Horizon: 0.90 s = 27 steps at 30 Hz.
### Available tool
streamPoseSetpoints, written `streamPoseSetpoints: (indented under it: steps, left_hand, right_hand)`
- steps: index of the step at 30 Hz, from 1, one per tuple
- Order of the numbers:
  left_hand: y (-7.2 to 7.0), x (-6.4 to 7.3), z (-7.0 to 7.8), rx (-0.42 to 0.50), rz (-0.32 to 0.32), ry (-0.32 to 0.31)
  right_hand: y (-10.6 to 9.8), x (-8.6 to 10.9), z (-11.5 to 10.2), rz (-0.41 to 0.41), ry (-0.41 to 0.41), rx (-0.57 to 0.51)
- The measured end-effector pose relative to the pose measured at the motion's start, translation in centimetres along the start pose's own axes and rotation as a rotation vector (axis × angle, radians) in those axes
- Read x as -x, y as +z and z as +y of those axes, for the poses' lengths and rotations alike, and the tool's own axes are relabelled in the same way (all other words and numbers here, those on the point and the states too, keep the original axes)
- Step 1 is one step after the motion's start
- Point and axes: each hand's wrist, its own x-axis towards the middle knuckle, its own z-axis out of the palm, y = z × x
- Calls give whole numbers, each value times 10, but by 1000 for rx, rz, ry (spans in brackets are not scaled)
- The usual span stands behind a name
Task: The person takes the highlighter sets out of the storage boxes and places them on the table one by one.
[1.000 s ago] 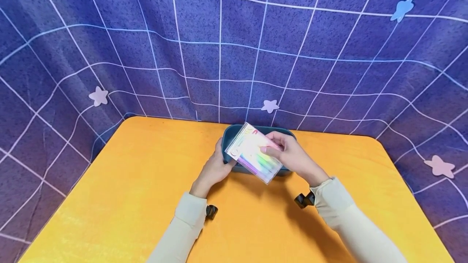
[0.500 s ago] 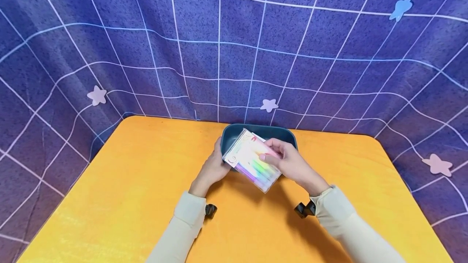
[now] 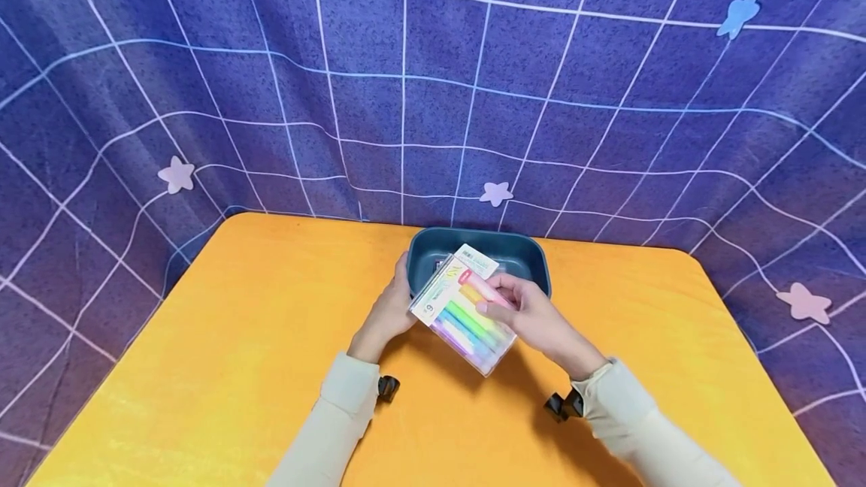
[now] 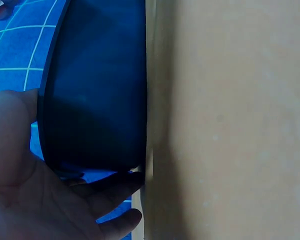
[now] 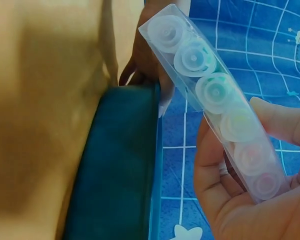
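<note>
My right hand (image 3: 533, 314) pinches a clear pack of pastel markers (image 3: 467, 322) by its right side, thumb on the front. The pack tilts above the near rim of a dark teal bin (image 3: 517, 243). In the right wrist view, the round ends of several markers (image 5: 215, 92) show through the plastic. At the bin's left end my left hand (image 3: 389, 310) grips it, with the thumb on the rim and the fingers at its end wall (image 4: 95, 100) in the left wrist view. Behind the pack, a white printed card (image 3: 476, 260) shows over the bin, partly covered.
The bin stands at the back edge of a yellow-covered table (image 3: 271, 337), close to a purple-blue curtain (image 3: 365, 119) with grid lines and stars. A small black device (image 3: 564, 406) sits at the right wrist and another (image 3: 388, 389) at the left.
My right hand has drawn the marker pack slightly toward me. More of the bin's inside and the white card behind the pack now show. My left hand stays at the bin's left end.
</note>
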Motion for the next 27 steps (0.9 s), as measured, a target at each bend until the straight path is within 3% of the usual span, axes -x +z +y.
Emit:
streamPoseSetpoints:
  steps: [14,27]
  left_hand:
    - [2,-3,0,61,-41,-114]
    - [4,-2,2,47,-4,-89]
  right_hand:
    - [4,12,5,-20,47,-35]
    - [15,24,16,-29,1,-29]
